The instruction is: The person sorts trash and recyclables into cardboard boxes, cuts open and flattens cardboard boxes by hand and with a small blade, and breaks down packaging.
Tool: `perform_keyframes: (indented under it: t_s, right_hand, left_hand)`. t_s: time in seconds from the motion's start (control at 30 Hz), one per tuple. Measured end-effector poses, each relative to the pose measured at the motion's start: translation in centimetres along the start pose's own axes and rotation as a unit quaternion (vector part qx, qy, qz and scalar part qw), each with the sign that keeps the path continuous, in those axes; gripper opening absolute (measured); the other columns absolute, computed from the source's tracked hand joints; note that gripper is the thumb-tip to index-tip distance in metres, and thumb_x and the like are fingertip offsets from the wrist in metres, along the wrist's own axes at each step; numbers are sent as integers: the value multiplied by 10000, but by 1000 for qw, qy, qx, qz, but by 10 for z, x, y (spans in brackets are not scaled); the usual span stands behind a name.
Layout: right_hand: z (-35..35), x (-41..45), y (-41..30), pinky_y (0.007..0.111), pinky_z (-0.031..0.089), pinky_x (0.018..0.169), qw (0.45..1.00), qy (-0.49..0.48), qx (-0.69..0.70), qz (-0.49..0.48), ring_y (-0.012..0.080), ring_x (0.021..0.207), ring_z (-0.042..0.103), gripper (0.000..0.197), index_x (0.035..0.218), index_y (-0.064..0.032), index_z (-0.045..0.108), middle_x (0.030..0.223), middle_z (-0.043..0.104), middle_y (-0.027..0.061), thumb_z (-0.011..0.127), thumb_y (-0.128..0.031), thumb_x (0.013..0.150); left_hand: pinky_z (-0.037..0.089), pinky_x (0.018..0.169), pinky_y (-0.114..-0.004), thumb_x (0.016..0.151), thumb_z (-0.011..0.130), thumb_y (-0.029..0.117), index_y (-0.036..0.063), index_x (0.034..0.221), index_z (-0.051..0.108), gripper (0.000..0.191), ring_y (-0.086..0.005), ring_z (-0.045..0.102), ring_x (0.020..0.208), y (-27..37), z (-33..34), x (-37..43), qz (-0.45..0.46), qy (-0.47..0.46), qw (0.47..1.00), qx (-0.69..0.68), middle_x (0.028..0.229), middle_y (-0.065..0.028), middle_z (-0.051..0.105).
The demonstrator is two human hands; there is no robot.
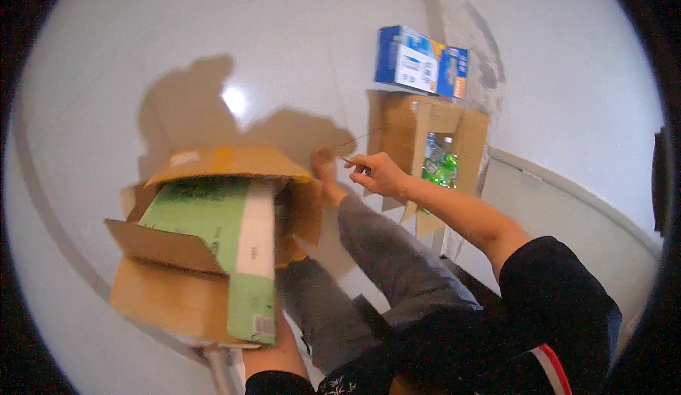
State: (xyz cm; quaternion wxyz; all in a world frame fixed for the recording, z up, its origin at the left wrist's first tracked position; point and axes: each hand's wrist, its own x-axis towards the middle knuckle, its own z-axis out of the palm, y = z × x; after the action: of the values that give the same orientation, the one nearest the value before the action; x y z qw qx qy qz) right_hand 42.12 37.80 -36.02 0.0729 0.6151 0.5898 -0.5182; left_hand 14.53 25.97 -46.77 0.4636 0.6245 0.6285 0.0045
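My right hand (380, 172) pinches a thin dark stick-like object (347, 161) between thumb and fingers, its tip towards the left. Too little of the object shows to name it. To the left, an opened cardboard box (170, 294) is tilted with its flaps spread. A flat green and white carton (213, 224) bearing writing and a barcode lies partly inside it and sticks out past its near edge. My left forearm (282, 342) runs up behind the near end of these boxes, and my left hand is hidden there.
On the right, a second open cardboard box (471, 139) holds several green-labelled plastic bottles (441, 166). Beyond it stand blue and white printed boxes (409, 59) against the wall. My bare foot (324, 169) rests on the pale floor (298, 49) between the two cardboard boxes.
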Motion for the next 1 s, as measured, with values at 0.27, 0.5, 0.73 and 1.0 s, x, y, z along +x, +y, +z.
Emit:
perform_keyframes:
  t_s: [0.27, 0.5, 0.73, 1.0]
  right_hand:
    - [-170, 58, 157, 434, 482, 732, 955, 209, -187, 101, 362, 815, 605, 233, 924, -53, 620, 864, 626, 200, 541, -219, 781]
    - [-272, 37, 325, 433, 485, 750, 846, 233, -332, 346, 354, 872, 601, 222, 921, -55, 617, 909, 625, 184, 515, -200, 788]
    - [-330, 15, 436, 429, 459, 814, 802, 270, -325, 422, 355, 953, 574, 465, 1061, -11, 533, 1026, 596, 204, 595, -335, 733]
    - [-335, 57, 476, 400, 490, 747, 836, 241, -159, 466, 308, 878, 617, 468, 993, -9, 621, 941, 639, 170, 654, -387, 719]
  left_hand:
    - [378, 905, -437, 654, 700, 193, -2, 1061, 544, 477, -374, 494, 1043, -19, 24, 25, -25, -101, 983, 148, 1102, -192, 537]
    - [362, 935, -428, 718, 666, 219, -22, 1106, 534, 475, -377, 469, 1084, 11, 11, -36, -58, 32, 993, 98, 1162, -215, 512]
    - [374, 914, -423, 851, 565, 315, -61, 1172, 457, 506, -334, 442, 1090, 62, 8, -117, -323, 136, 933, -82, 1201, -216, 448]
    - [351, 897, -428, 816, 590, 226, -54, 1051, 504, 375, -338, 472, 972, 111, 28, -190, -286, 122, 944, 107, 1030, -211, 504]
